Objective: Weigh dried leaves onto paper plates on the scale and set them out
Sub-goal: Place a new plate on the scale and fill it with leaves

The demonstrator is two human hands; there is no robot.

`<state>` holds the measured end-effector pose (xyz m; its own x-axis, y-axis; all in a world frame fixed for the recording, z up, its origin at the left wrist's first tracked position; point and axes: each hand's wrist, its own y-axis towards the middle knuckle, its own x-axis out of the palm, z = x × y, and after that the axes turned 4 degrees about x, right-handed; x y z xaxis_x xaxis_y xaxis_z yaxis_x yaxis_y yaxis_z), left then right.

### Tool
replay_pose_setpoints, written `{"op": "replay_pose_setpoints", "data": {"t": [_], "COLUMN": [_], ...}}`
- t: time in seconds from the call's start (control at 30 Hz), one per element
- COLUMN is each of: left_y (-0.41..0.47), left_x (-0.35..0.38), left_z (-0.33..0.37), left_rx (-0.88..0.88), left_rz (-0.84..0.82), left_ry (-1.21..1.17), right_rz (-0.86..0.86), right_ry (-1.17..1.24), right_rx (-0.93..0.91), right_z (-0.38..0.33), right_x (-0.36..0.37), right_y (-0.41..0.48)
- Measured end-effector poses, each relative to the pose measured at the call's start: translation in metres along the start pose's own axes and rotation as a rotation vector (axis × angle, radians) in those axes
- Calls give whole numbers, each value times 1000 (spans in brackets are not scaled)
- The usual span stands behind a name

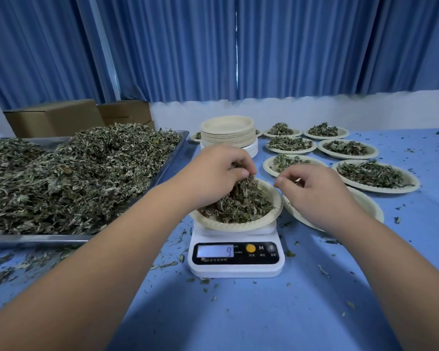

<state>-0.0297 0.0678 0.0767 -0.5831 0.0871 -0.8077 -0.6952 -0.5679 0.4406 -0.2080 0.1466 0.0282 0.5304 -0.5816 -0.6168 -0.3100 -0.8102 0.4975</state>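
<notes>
Head: left hand (213,171) fingers (240,172) clutch dried leaves (243,201) over plate (238,225) on scale (236,271); right hand (317,196) fingers (281,182) curled, grip unclear.

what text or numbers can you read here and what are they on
"9" on the scale display
"M" beside the yellow button
Small labels under the buttons: too blurred to read
Fine print below the display: too blurred to read

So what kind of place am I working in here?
Likely a makeshift portioning workroom: a steel tray heaped with dried leaves, a digital scale, and filled paper plates laid out on a blue-covered table.
</notes>
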Motion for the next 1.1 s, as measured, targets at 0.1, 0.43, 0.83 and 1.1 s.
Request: {"op": "replay_pose_setpoints", "data": {"t": [0.1,0.43,0.83,1.1], "left_y": [-2,-30,-78,-79], "left_x": [-3,-33,-55,-51], "left_z": [-2,-50,-140,-135], "left_rx": [-89,-369,-706,-679], "left_rz": [161,672,689,509], "left_ry": [-252,-866,-265,40], "right_rz": [-10,-10,-24,3], "right_ry": [5,-35,-92,-75], "right_rx": [4,10,35,93], "right_z": [1,1,-6,-8], "right_x": [0,0,2,-1], "right_y": [0,-1,-4,-6]}}
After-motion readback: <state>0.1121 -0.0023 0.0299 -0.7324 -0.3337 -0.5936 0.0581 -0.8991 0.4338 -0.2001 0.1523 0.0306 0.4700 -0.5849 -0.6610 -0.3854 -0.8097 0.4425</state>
